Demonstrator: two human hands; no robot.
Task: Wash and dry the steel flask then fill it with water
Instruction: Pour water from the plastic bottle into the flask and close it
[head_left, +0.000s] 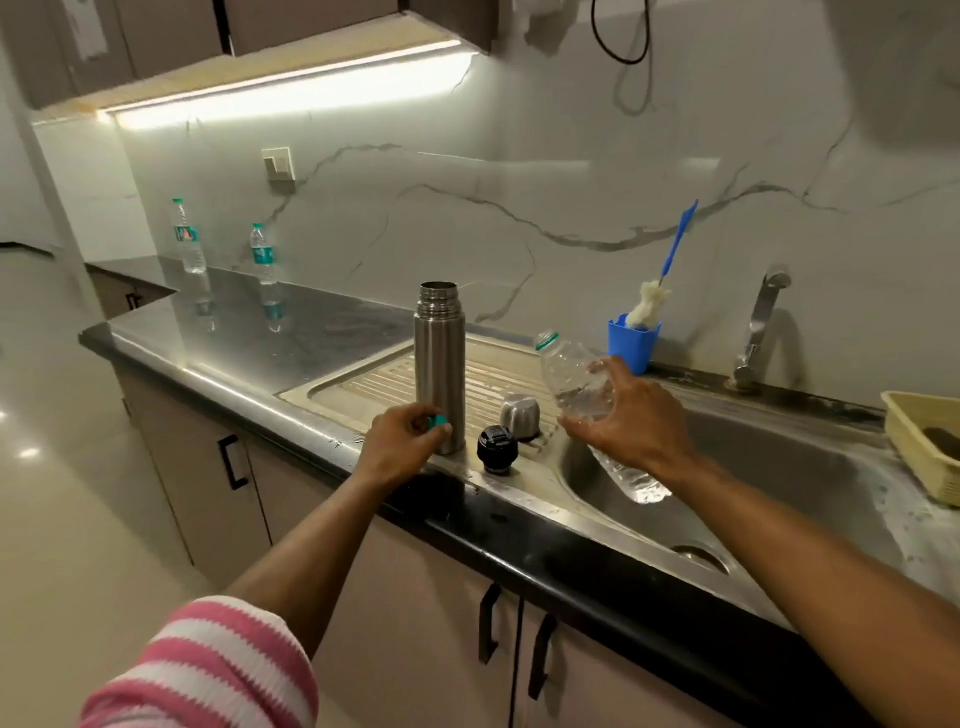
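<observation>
The steel flask (439, 364) stands upright and uncapped on the ribbed draining board (374, 384). My left hand (402, 447) rests against the flask's base, pinching a small teal bottle cap (439, 421). My right hand (631, 421) grips a clear plastic water bottle (571, 379), tilted with its open neck pointing up and left, some water inside. The flask's black stopper (495, 449) and steel cup lid (519, 415) sit on the board between my hands.
The sink basin (753, 488) lies to the right, with a tap (758, 332) behind it. A blue cup (634, 343) holds a bottle brush (670, 260). A cream basket (924, 441) sits at far right. Two water bottles (188, 236) (264, 254) stand on the counter at back left.
</observation>
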